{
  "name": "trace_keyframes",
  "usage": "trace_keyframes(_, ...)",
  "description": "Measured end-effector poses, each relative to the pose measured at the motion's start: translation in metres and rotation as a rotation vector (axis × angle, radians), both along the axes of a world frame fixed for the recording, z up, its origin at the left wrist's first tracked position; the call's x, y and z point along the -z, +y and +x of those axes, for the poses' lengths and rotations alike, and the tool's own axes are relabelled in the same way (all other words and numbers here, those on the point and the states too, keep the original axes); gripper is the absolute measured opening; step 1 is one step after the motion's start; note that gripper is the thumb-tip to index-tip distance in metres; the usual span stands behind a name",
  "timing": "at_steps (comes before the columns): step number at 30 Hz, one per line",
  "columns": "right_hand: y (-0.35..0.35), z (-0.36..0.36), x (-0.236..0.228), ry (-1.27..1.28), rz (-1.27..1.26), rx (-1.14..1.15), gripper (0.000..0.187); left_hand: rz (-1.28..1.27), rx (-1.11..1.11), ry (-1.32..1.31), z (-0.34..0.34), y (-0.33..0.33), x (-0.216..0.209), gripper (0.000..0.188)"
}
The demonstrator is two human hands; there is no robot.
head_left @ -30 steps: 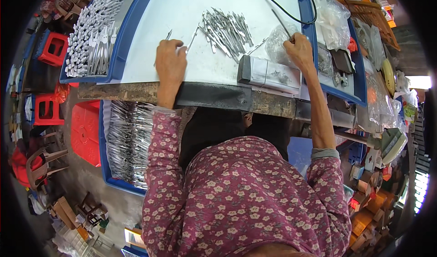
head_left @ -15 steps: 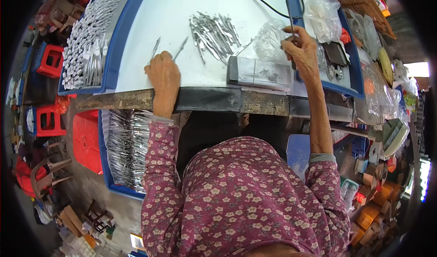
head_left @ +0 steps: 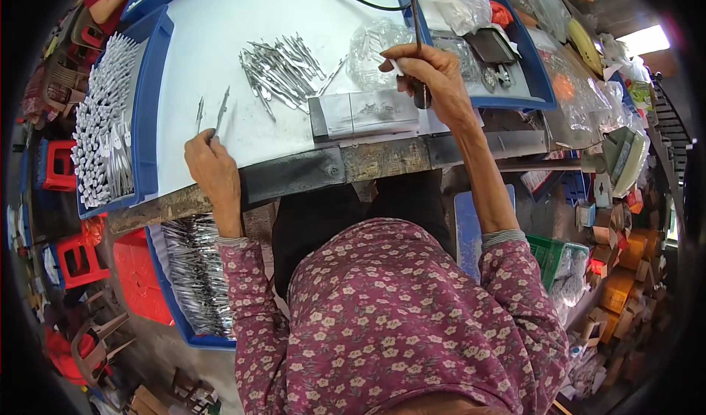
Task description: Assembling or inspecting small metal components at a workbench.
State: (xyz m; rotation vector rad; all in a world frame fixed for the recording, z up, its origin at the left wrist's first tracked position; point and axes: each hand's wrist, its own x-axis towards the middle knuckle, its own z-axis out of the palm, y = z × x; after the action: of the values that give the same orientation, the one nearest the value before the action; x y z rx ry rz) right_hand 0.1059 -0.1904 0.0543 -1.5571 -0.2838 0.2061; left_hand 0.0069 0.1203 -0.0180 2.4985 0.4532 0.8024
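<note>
The hands and metal pieces at the tabletop, seen from above. The left hand lay near the front edge, its fingers drawn narrow at the lower ends of two slender metal pieces; whether it gripped either one could not be told. These two lay side by side, well apart from the pile of similar pieces near the middle. The right hand was closed around a dark, thin rod, held roughly upright in front of a clear plastic bag and above a paper-covered block.

As to progress, the work appeared to be partway through: two pieces had been set out singly, while the loose pile remained to be dealt with. The blue tray at left was densely filled with white-ended pieces, and a lower tray below the edge held many more metal pieces. Whether either tray contained finished work could not be determined.
</note>
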Motion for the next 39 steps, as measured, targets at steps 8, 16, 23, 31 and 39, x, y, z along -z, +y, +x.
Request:
trace_keyframes(8, 0.004, -0.014, 0.012, -0.343, -0.191, 0.080, 0.023, -0.195, 0.373, -0.201, 0.002, -0.046, -0.041, 0.011)
trace_keyframes(16, 0.010, -0.032, -0.007, -0.653, -0.408, 0.076, 0.016, -0.459, 0.719, -0.233, 0.019, -0.117, -0.028, 0.015)
trace_keyframes(23, 0.007, -0.043, -0.005, -0.846, -0.678, -0.043, 0.045, -0.582, 0.643, -0.181, 0.023, -0.132, -0.012, 0.022)
trace_keyframes(31, 0.018, -0.045, 0.003, -1.066, -0.837, -0.012, 0.032, -0.671, 0.696, -0.211, 0.023, -0.128, -0.016, 0.031)
trace_keyframes(39, 0.023, -0.045, 0.006, -1.195, -0.843, -0.012, 0.022, -0.747, 0.711, -0.211, 0.022, -0.128, -0.020, 0.031)
